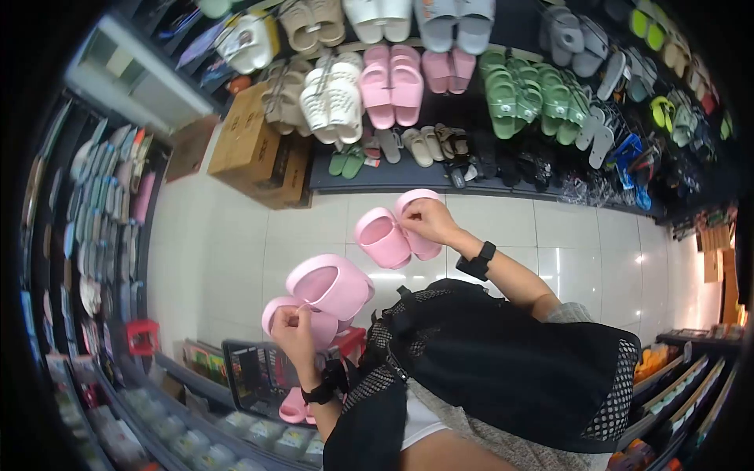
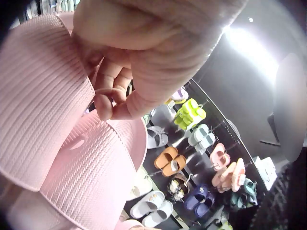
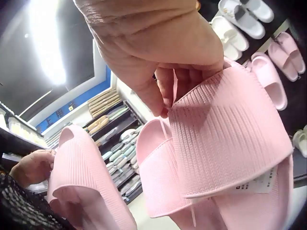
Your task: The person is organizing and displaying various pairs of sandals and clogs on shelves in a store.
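Observation:
Two pairs of pink slide sandals hang from the hands. My left hand (image 1: 294,334) pinches a thin tie between the straps of the nearer pair (image 1: 336,284); in the left wrist view the thumb and fingertips meet beside the ribbed straps (image 2: 43,100). Farther forward, my right hand (image 1: 428,220) holds the other pair (image 1: 383,242) where its two straps meet. Up close in the right wrist view, its fingers pinch at the strap edge of that pair (image 3: 230,129). A thin tie end (image 3: 193,216) dangles below, and a white label (image 3: 261,183) shows under one strap.
Racks ahead carry white slides (image 1: 334,98), pink slides (image 1: 393,82) and green slides (image 1: 514,94). Cardboard boxes (image 1: 239,145) stand on the tiled floor (image 1: 503,228). By the left arm is a black basket (image 1: 243,369), with more pink slides (image 1: 293,407) close by. A red stool (image 1: 142,336) stands left.

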### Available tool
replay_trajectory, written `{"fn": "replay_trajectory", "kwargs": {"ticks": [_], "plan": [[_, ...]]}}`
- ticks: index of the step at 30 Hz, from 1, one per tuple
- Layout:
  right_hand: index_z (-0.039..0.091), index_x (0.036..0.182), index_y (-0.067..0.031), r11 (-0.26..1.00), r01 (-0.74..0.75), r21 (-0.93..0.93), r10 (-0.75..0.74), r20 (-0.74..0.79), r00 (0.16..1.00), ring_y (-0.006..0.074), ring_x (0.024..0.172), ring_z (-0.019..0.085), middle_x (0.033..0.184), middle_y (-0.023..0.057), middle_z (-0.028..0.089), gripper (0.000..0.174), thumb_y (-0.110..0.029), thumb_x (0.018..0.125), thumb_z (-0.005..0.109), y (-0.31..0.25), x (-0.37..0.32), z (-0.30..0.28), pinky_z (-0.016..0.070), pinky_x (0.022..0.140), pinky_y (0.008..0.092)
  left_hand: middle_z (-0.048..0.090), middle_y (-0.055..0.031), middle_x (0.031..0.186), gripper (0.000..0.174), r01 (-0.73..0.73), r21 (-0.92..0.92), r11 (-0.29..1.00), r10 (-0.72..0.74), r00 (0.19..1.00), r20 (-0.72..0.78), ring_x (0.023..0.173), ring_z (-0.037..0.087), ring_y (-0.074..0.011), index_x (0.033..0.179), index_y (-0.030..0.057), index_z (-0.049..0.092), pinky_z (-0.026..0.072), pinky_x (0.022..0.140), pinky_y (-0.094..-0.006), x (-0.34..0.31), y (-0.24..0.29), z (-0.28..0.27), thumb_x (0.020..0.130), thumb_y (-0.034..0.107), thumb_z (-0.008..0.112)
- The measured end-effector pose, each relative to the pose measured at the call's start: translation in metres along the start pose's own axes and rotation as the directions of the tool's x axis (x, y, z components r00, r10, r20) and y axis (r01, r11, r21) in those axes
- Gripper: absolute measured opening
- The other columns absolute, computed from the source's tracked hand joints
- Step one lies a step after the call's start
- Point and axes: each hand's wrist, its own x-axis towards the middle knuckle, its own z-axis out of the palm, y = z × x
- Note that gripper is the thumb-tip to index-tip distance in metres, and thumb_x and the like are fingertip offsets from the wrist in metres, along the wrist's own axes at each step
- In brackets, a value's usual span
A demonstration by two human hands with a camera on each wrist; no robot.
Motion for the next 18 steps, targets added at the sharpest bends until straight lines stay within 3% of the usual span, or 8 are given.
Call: {"fn": "replay_trajectory", "kwargs": {"ticks": [4,6,8,11,16,18], "plan": [[0.070,0.075,-0.0030,0.997,-0.078,0.030,0.081,-0.143,0.986,0.0249,0.068,0.061,0.074,0.0109,0.065,0.017,-0.019,0.072,0.072,0.064,-0.017,-0.062,0.0463,0.063,0.0350,0.055,0.0014,0.064,0.016,-0.036,-0.028,0.999,0.039,0.993,0.112,0.059,0.048,-0.0039,0.070,0.0016,0.053,0.0385,0.056,-0.0193,0.019,0.020,0.075,0.081,0.004,0.064],[0.070,0.080,-0.0018,0.992,-0.128,-0.012,0.122,-0.213,0.969,0.0214,0.070,0.062,0.079,0.0097,0.065,0.013,-0.014,0.074,0.069,0.079,-0.024,-0.092,0.0480,0.065,0.0310,0.056,0.0009,0.067,0.015,-0.040,-0.005,0.999,0.040,0.988,0.152,0.061,0.049,-0.0043,0.071,0.0016,0.054,0.0396,0.057,-0.0195,0.023,0.036,0.104,0.081,0.004,0.064],[0.070,0.080,-0.0012,0.989,-0.146,0.007,0.143,-0.254,0.957,0.0207,0.069,0.062,0.079,0.0094,0.065,0.013,-0.013,0.074,0.069,0.094,-0.025,-0.119,0.0479,0.065,0.0305,0.057,0.0005,0.070,0.012,-0.053,-0.103,0.993,0.076,0.968,0.238,0.063,0.051,-0.0046,0.074,0.0015,0.055,0.0408,0.059,-0.0194,0.033,0.044,0.134,0.082,0.003,0.063],[0.069,0.079,0.0000,0.976,-0.218,-0.008,0.200,-0.362,0.911,0.0190,0.069,0.062,0.077,0.0090,0.065,0.013,-0.013,0.075,0.069,0.117,-0.020,-0.149,0.0481,0.064,0.0295,0.058,0.0002,0.072,0.010,-0.098,-0.056,0.994,0.112,0.931,0.347,0.065,0.053,-0.0050,0.076,0.0010,0.056,0.0420,0.061,-0.0193,0.050,0.056,0.173,0.083,0.003,0.062],[0.069,0.079,0.0002,0.975,-0.216,0.043,0.215,-0.405,0.889,0.0184,0.069,0.063,0.076,0.0096,0.065,0.014,-0.013,0.075,0.070,0.159,0.014,-0.179,0.0486,0.064,0.0295,0.059,-0.0004,0.071,0.010,-0.082,-0.050,0.995,0.096,0.897,0.431,0.066,0.054,-0.0058,0.078,0.0000,0.057,0.0441,0.062,-0.0205,0.077,0.070,0.233,0.084,0.006,0.062],[0.068,0.079,0.0009,0.980,-0.200,0.001,0.182,-0.424,0.887,0.0186,0.069,0.063,0.077,0.0100,0.065,0.015,-0.014,0.075,0.069,0.178,0.036,-0.189,0.0487,0.065,0.0294,0.060,-0.0010,0.071,0.010,-0.164,-0.017,0.986,0.152,0.864,0.480,0.065,0.055,-0.0060,0.079,-0.0006,0.058,0.0449,0.062,-0.0215,0.091,0.072,0.256,0.084,0.007,0.062]]}}
